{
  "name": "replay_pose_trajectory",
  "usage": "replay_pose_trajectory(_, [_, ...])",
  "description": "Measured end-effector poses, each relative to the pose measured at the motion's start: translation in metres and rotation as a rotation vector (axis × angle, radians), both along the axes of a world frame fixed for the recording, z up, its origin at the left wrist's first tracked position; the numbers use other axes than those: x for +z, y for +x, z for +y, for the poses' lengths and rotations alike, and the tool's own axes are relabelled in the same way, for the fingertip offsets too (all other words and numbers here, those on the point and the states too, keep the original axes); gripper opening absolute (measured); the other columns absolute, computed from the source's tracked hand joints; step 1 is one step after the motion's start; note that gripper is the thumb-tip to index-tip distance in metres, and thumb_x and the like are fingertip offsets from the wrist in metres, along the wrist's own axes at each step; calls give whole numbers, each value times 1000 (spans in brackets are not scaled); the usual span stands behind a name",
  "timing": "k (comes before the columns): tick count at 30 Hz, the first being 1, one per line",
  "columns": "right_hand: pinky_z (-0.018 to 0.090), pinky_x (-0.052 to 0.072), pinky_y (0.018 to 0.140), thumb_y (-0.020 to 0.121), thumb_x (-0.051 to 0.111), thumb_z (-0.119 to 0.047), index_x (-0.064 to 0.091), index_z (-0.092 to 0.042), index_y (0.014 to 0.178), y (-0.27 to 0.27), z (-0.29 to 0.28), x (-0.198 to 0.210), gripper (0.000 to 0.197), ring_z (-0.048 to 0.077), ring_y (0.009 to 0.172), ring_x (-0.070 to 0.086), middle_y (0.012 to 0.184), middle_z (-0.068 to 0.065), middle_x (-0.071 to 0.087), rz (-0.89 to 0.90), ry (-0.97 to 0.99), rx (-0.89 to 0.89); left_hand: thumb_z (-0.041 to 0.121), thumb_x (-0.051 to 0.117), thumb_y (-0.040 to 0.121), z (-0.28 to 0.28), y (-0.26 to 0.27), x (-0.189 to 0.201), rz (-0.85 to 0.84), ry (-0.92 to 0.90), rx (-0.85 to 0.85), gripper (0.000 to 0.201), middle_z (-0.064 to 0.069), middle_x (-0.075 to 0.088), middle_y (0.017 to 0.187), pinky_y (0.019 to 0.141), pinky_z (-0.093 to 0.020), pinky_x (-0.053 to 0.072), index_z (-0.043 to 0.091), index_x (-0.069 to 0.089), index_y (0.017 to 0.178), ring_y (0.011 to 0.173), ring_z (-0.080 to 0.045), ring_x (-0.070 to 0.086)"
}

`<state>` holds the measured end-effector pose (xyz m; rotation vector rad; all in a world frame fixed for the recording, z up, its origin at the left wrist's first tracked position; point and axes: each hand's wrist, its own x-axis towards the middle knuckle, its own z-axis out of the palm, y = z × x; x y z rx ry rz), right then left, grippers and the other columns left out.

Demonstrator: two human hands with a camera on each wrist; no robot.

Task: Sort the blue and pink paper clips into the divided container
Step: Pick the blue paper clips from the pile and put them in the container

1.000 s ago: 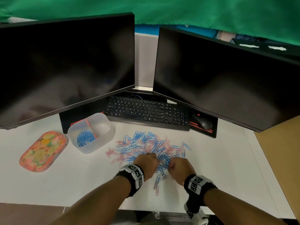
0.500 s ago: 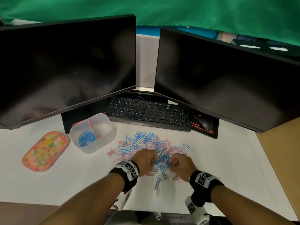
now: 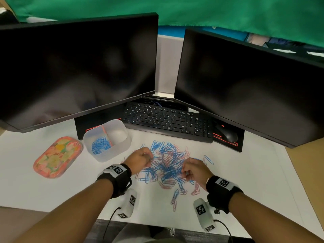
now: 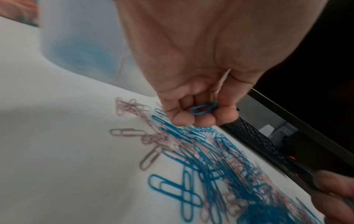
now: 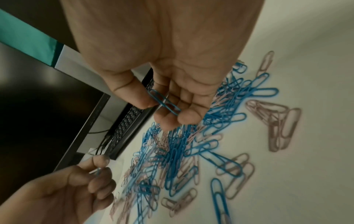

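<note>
Two blue clips: my left hand (image 4: 193, 84) pinches one blue clip (image 4: 204, 107), my right hand (image 5: 172, 75) another blue clip (image 5: 164, 101), above the clip pile (image 3: 168, 165).

Container (image 4: 80, 50) blurred in left wrist view

Our left hand (image 4: 195, 84) pinches a blue clip (image 4: 204, 107) in curled fingers (image 4: 184, 119). Below our fingertips spreads the pile (image 4: 210, 163) of blue and pink clips on white paper (image 4: 57, 151).

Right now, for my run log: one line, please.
left hand: holds blue clip | right hand: holds blue clip | pile: unsorted
</note>
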<state>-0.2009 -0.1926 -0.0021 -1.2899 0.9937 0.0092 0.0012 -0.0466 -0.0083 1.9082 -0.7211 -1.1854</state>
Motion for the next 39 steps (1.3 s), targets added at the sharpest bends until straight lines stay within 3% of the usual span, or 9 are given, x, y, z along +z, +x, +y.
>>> replay_pose_trajectory(3, [24,34,50,82,51,4,52,-6,73,4,2,-2,14,17,49,44,56,6,52,57,-137,136,-3,38,86,10,11,-1,17,45,84,25,-6,47,58,48,-24,30,12,51,72,47,-17,40])
replay_pose_trajectory(8, [13,37,56,79,56,-3,50,-23,67,14,16,-10,24,7,63,47,73,-4,54,163,-538,442,30,63,82,30,9,-1,-461,159,-237,11,7,62,74,62,-22,42,27,58,73,67,-9,57])
replay_pose_trajectory(10, [11,38,51,77,51,1,47,-25,65,17,22,-10,29,8,60,46,70,-4,53,154,-610,471,30,61,81,33,2,-5,-585,167,-376,3,10,60,82,69,-21,41,30,59,79,78,-12,58])
replay_pose_trajectory(13, [25,46,61,76,48,2,45,-28,65,12,27,-8,32,12,65,49,70,-7,52,110,-710,635,29,58,86,37,-5,-14,-712,178,-484,16,7,58,98,75,-22,41,25,63,100,92,-16,57])
replay_pose_trajectory(17, [11,34,70,84,47,-3,55,-23,88,-5,31,-6,22,8,84,47,96,-6,56,111,-810,1002,26,53,88,42,-9,-21,-754,194,-531,11,4,55,106,79,-27,46,23,62,94,96,-21,59])
replay_pose_trajectory(21, [29,43,81,87,42,-5,58,-18,101,-11,35,-13,25,18,94,51,105,1,57,90,-886,1224,23,51,88,44,-5,-24,-733,187,-532,8,8,49,98,75,-24,44,24,59,90,93,-20,60])
replay_pose_trajectory(27, [33,47,77,86,44,-2,53,-19,96,-6,33,-16,22,14,82,45,101,0,53,108,-875,1207,21,49,87,48,-2,-23,-718,147,-474,12,8,57,93,76,-23,42,22,60,90,93,-18,58])
replay_pose_trajectory(33, [26,35,72,89,43,-4,52,-14,99,-4,29,-15,17,14,82,42,94,-4,45,135,-853,1183,21,51,88,47,-2,-18,-630,126,-413,11,10,57,83,72,-21,43,21,62,91,79,-14,54])
replay_pose_trajectory(39, [21,39,81,96,38,-12,53,-16,118,-4,24,-7,27,11,91,48,111,-1,54,160,-796,1083,14,49,89,45,2,-17,-541,89,-339,34,0,69,95,80,-23,49,24,60,119,86,-18,62])
